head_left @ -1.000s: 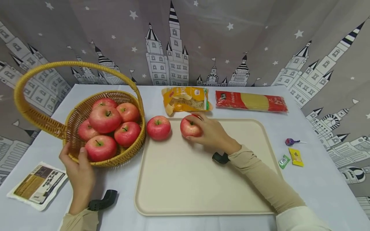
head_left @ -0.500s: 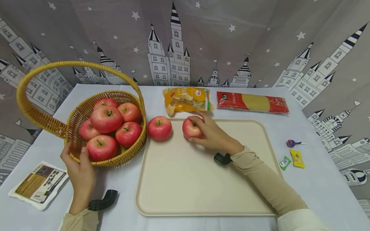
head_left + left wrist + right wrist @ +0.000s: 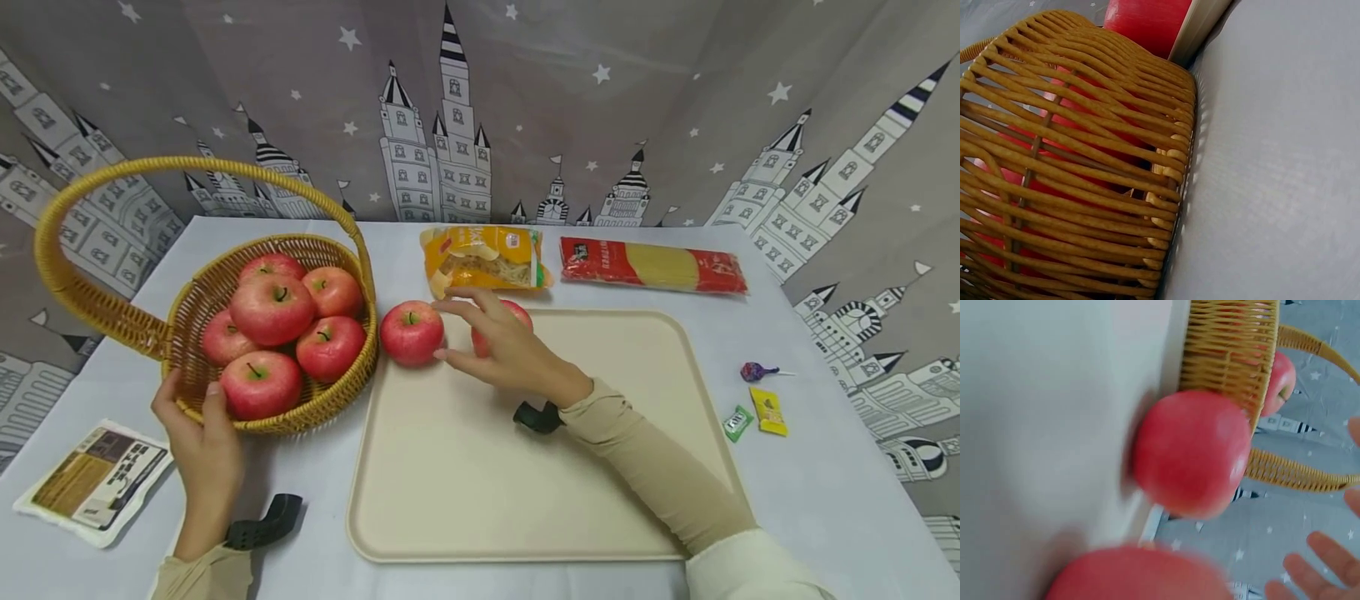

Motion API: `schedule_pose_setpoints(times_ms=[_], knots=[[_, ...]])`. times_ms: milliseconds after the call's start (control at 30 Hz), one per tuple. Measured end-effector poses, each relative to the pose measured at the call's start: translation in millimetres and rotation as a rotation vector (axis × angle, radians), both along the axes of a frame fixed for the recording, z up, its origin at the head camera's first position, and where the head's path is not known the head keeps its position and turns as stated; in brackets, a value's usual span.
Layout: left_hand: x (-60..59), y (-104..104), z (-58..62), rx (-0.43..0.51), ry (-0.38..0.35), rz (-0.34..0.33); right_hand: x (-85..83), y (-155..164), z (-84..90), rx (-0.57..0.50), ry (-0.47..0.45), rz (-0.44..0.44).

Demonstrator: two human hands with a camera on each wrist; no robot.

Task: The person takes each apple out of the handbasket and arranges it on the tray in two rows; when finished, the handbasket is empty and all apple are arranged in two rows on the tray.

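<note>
My left hand holds the near-left rim of a yellow wicker basket, its thumb over the edge. Several red apples are piled inside the basket. Over the back of a beige tray, my right hand reaches leftward with thumb and fingers spread. Its fingertips are close to a red apple at the tray's back-left corner; whether they touch it in the head view I cannot tell. Another apple on the tray is partly hidden behind this hand. The right wrist view shows the corner apple next to the basket.
Behind the tray lie an orange snack bag and a red and yellow packet. To the right are a lollipop, a yellow sweet and a green one. A white-brown packet lies at left.
My right hand has let go of the apple at the tray's back and moved left toward the corner apple, fingers spreading. My left hand stays at the basket rim.
</note>
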State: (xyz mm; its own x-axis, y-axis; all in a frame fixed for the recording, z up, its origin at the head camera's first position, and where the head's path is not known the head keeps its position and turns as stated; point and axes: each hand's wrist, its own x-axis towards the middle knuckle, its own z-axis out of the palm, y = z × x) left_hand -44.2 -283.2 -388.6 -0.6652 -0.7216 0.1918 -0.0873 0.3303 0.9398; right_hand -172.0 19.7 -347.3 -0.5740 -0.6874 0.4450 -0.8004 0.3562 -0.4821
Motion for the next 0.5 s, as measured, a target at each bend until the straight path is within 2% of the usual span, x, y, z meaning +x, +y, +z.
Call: schedule_pose_setpoints(times_ms=[167, 267, 367, 500], knots=[[-0.7, 0.1, 0.1, 0.0, 0.007, -0.004, -8.1, -37.1, 11.5, 0.014, -0.054, 0.076], [-0.8, -0.2, -0.3, 0.004, 0.009, -0.005, -15.7, -64.0, 19.7, 0.033, -0.085, 0.09], [-0.6, -0.5, -0.2, 0.003, 0.011, -0.006, -21.1, -88.9, 27.8, 0.077, -0.067, 0.037], [0.3, -1.0, 0.7, -0.001, 0.011, -0.003, -20.5, -112.7, 35.0, 0.198, 0.024, -0.104]])
